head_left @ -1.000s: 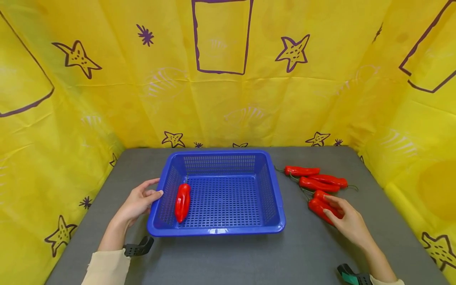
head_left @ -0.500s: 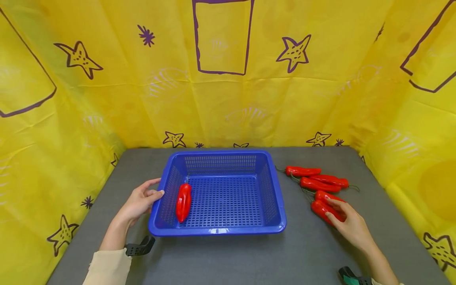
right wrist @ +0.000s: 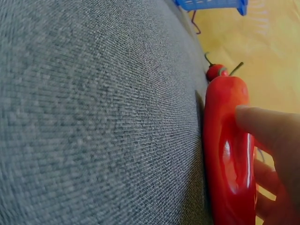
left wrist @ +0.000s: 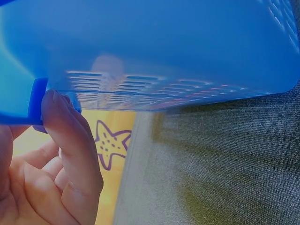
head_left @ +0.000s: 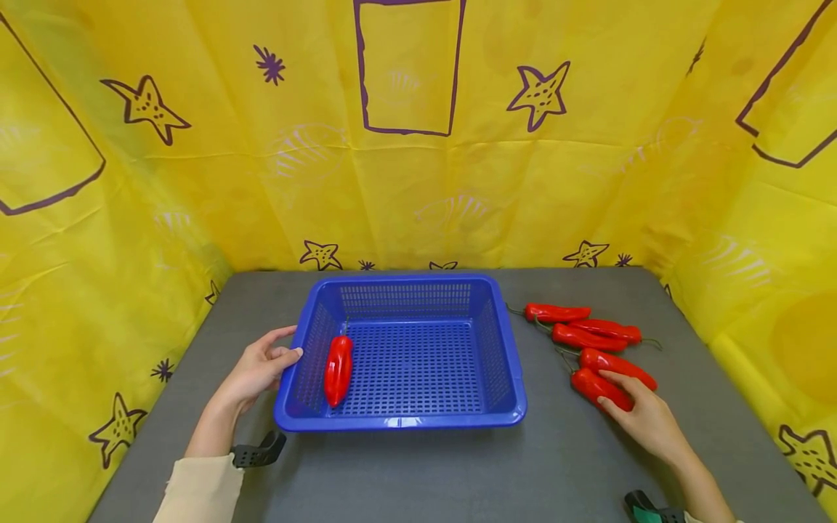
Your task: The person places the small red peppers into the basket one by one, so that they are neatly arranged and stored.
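A blue plastic basket [head_left: 418, 422] with slotted walls stands mid-table in the head view. One red pepper [head_left: 337, 372] lies inside it along the left wall. My left hand [head_left: 257, 372] grips the basket's left rim; in the left wrist view its fingers [left wrist: 70, 136] curl up under that edge. To the right of the basket, my right hand [head_left: 644, 415] pinches the nearest red pepper [head_left: 593, 386] of a loose group, thumb on one side and fingers on the other. The right wrist view shows this pepper [right wrist: 227, 154] close against the cloth, its far side hidden.
Beyond the pinched pepper lie several more red peppers, one right beside it [head_left: 620, 363] and others farther back [head_left: 556, 313], green stems showing. A dark grey cloth [head_left: 418, 479] covers the table. Yellow patterned curtains [head_left: 418, 189] enclose the back and both sides.
My right fingers have drawn in from the neighbouring pepper onto the nearest one, leaving the neighbour more exposed. The left hand and basket stay put.
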Demonstrator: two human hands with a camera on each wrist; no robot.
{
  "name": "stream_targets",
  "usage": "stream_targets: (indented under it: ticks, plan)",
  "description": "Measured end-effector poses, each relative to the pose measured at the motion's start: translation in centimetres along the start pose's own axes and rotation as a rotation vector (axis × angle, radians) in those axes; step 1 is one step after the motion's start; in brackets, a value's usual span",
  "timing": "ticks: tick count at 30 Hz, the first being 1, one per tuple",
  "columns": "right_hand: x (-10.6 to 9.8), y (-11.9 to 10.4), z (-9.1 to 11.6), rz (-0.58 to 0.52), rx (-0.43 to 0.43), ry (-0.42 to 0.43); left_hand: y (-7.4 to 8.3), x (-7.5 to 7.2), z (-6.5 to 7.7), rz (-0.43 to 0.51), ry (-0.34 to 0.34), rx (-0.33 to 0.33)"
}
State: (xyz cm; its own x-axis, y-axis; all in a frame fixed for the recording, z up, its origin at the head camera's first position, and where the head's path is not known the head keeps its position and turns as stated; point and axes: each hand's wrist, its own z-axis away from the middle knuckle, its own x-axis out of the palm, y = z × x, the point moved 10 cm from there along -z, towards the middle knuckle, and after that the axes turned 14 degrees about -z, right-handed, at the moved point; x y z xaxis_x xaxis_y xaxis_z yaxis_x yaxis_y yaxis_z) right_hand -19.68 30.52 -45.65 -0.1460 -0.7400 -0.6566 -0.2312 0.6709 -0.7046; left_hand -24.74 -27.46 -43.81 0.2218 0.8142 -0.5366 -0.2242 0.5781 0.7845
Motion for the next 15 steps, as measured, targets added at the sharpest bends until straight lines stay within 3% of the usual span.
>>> stream_targets:
  ticks: [15]
  plan:
    - [0.2,-0.37,-0.07,0.006,0.0,-0.009,0.17,-0.09,0.07,-0.007,0.006,0.005]
